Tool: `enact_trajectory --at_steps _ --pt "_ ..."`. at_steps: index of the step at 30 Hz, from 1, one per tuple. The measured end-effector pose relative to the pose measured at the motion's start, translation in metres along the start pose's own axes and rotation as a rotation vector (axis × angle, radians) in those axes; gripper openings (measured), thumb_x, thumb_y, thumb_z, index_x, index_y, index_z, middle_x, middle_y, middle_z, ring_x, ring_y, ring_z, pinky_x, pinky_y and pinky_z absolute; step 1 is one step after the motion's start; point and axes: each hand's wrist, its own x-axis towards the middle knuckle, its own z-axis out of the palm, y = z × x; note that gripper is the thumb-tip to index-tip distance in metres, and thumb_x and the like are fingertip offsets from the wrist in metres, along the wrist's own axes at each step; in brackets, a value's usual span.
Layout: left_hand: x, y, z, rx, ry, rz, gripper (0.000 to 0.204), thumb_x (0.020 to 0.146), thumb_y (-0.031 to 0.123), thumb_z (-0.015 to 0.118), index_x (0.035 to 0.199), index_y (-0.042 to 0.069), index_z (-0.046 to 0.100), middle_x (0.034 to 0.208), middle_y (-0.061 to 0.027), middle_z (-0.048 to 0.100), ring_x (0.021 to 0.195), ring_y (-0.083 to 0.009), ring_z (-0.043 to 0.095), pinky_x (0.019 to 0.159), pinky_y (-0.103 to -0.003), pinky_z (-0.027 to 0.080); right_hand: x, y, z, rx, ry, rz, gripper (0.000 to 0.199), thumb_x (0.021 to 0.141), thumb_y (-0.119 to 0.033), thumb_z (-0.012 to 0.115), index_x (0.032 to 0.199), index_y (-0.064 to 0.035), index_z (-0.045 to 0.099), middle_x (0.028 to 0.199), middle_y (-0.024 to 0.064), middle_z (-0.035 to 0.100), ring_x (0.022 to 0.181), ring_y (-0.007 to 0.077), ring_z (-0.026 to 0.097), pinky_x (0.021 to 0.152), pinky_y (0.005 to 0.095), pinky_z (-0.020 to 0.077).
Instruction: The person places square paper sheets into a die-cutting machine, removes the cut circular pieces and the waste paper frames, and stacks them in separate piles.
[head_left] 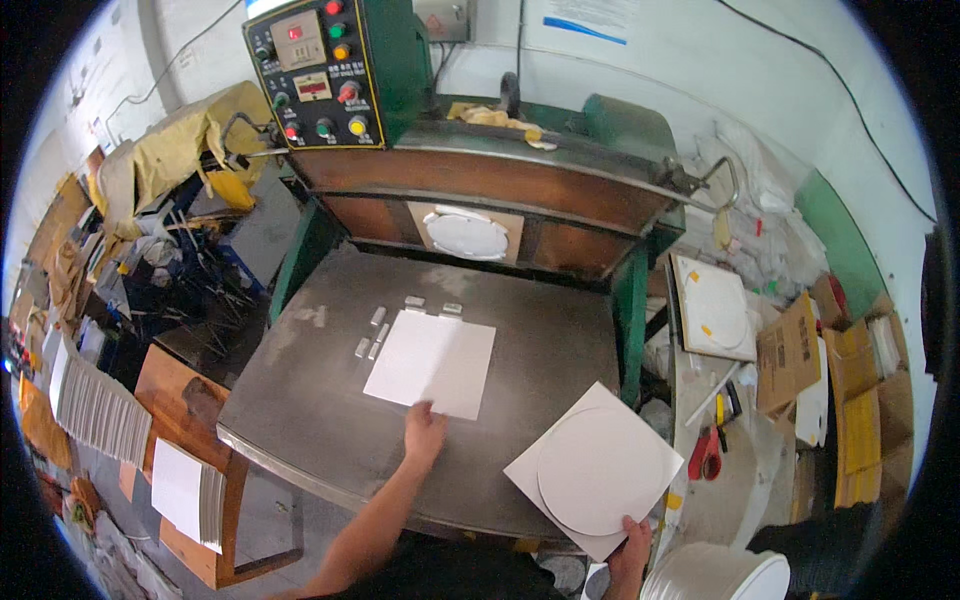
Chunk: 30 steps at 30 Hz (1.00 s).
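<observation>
A white square card lies on the grey metal bed of a press, its far and left edges close to several small metal blocks. My left hand is at this card's near edge, fingers closed on it. At the bed's front right corner, a second white square card is held tilted by my right hand at its lower corner. A round white disc lies on or within that card. Above the bed, the press's upright brown plate carries a round white pad.
A control box with coloured buttons stands at the back left. Card stacks sit on a wooden stand at left. A pile of round white discs is at lower right, with red-handled scissors and cardboard boxes beyond.
</observation>
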Motion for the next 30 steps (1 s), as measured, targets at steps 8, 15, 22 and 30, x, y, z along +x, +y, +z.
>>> enact_trajectory --at_steps 8,15,22,30 --pt "0.079 0.008 0.091 1.114 -0.033 0.495 0.058 0.087 0.032 0.056 0.137 0.005 0.044 0.148 -0.0172 0.036 0.141 -0.0352 0.025 0.116 -0.052 0.016 -0.103 -0.019 0.050 -0.346 0.057 -0.162 0.038 0.082 -0.004 0.056 0.119 0.0059 0.057 0.106 0.0119 0.066 0.094 0.0182 0.061 0.087 0.0306 0.0454" --pt "0.046 0.024 0.067 0.613 -0.098 0.452 0.046 0.092 0.029 0.055 0.130 0.003 0.051 0.137 -0.0195 0.048 0.130 -0.0351 0.040 0.110 -0.048 0.028 -0.185 -0.031 0.075 -0.207 0.243 -0.222 0.030 0.087 -0.006 0.060 0.115 0.0048 0.060 0.103 0.0085 0.066 0.089 0.0167 0.060 0.083 0.0301 0.0458" --pt "-0.090 0.095 -0.036 -0.335 -1.049 -0.038 0.045 0.097 0.038 0.053 0.122 0.000 0.055 0.097 -0.0113 0.065 0.086 -0.0184 0.064 0.073 -0.032 0.052 -0.231 -0.017 0.070 0.069 0.261 -0.142 0.027 0.088 -0.006 0.060 0.114 0.0040 0.062 0.101 0.0108 0.068 0.087 0.0182 0.064 0.079 0.0314 0.0499" --pt "-0.189 0.115 -0.034 -0.175 -1.320 0.107 0.043 0.096 0.025 0.054 0.130 -0.001 0.049 0.106 -0.0094 0.063 0.092 -0.0160 0.061 0.080 -0.032 0.051 -0.254 0.012 0.016 0.114 0.276 -0.045 0.025 0.094 -0.017 0.060 0.111 0.0016 0.063 0.097 0.0057 0.067 0.084 0.0136 0.062 0.075 0.0289 0.0483"
